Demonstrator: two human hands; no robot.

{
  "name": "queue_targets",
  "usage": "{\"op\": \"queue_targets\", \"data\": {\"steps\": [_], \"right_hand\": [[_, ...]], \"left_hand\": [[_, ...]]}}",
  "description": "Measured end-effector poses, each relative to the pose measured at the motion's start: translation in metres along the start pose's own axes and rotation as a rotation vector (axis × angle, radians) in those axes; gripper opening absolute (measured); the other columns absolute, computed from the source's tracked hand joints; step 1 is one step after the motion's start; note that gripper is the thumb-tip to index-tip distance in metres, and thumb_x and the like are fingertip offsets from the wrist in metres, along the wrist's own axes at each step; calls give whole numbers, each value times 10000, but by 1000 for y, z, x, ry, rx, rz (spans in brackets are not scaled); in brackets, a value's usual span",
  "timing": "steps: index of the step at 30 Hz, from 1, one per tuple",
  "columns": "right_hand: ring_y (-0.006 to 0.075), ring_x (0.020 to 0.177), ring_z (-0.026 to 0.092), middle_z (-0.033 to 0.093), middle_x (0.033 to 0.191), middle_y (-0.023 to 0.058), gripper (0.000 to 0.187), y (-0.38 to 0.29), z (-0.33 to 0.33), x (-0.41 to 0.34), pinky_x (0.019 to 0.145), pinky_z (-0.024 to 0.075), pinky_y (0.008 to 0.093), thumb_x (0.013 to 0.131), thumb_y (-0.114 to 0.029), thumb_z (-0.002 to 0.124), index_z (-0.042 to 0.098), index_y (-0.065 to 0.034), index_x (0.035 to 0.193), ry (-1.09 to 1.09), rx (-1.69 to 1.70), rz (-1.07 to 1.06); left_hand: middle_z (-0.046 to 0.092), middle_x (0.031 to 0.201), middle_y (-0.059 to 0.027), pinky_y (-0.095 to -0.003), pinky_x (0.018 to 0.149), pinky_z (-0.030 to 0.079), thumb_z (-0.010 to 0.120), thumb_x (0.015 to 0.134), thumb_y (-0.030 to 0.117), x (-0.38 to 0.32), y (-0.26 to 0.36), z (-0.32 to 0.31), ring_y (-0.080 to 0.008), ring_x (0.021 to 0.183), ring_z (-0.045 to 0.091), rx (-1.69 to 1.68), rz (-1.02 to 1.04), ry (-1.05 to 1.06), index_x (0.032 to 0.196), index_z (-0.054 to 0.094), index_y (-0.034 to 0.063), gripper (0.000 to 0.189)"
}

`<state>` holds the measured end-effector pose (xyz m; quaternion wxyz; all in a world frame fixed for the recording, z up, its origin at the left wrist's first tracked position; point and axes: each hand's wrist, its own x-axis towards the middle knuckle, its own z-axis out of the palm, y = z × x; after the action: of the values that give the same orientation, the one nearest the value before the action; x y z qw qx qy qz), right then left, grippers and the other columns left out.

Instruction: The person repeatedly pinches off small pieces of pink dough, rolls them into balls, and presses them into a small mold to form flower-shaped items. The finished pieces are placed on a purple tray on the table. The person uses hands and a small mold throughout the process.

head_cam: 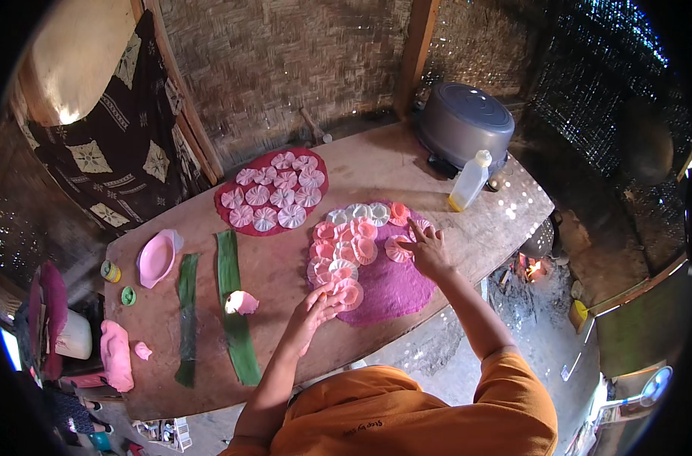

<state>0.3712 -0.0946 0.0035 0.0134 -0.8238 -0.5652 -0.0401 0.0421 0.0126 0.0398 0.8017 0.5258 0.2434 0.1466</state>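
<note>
A round purple cloth-like mat (pixel 388 290) lies before me with several pink cup-shaped pieces (pixel 364 249) grouped on its left side. Some sit on pale translucent rounds. My left hand (pixel 314 313) is at the lower-left edge of this group, its fingertips against a pink cup (pixel 350 293); whether it grips the cup is unclear. Over the mat's right side, my right hand (pixel 432 251) has its fingers apart. Its thumb touches or nearly touches a pleated pink round (pixel 399 249), and its index fingertip is by another pleated round (pixel 420 228). Pale fluted cups (pixel 358 212) line the far edge.
A red mat (pixel 223 214) bears several pleated rounds. Leaf strips (pixel 232 310), a pink dish (pixel 156 259) and dough-like pink lumps (pixel 116 356) lie left on the table (pixel 289 353). A squeeze bottle (pixel 470 181) and lidded pot (pixel 465 122) stand right. Fire (pixel 533 268) burns beyond the right edge.
</note>
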Motion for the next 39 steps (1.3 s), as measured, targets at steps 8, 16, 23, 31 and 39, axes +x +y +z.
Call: {"op": "queue_targets", "data": {"steps": [8, 16, 23, 31, 39], "right_hand": [[367, 1217, 465, 397, 1487, 87, 495, -8, 3, -6, 1007, 369, 501, 792, -91, 564, 668, -307, 1225, 75, 98, 45], [380, 1172, 460, 353, 1512, 88, 489, -57, -82, -26, 1020, 350, 477, 784, -24, 529, 709, -251, 1178, 218, 213, -217], [362, 1184, 450, 186, 1594, 105, 506, -110, -85, -52, 1004, 392, 500, 841, -55, 542, 604, -235, 1310, 55, 12, -367], [244, 1331, 394, 398, 1454, 88, 380, -89, -84, -10, 1070, 363, 392, 886, 17, 501, 606, -102, 1232, -411, 1712, -172], [254, 1129, 577, 498, 1327, 126, 642, -131, -92, 2, 898, 501, 343, 826, 21, 611, 336, -126, 1387, -871, 2115, -3]], "left_hand": [[473, 1409, -226, -409, 1116, 332, 467, 1010, 418, 15, -4, 18, -302, 1281, 502, -201, 53, 24, 1525, 191, 122, 656], [606, 1259, -139, -365, 861, 536, 509, 974, 475, 67, -10, 15, -232, 1151, 611, -574, -105, -77, 1384, 438, 233, 482], [662, 1109, -145, -348, 924, 524, 522, 975, 450, 46, 1, 24, -248, 1056, 656, -536, 4, 71, 1278, 514, 118, 449], [600, 1273, -157, -429, 1016, 461, 413, 1010, 464, 13, 26, -6, -290, 1163, 595, -751, 90, -270, 1406, 416, 55, 569], [531, 1320, -130, -407, 966, 478, 459, 1011, 424, -7, 21, 3, -233, 1138, 587, -339, 217, 124, 1528, 217, 193, 616]]}}
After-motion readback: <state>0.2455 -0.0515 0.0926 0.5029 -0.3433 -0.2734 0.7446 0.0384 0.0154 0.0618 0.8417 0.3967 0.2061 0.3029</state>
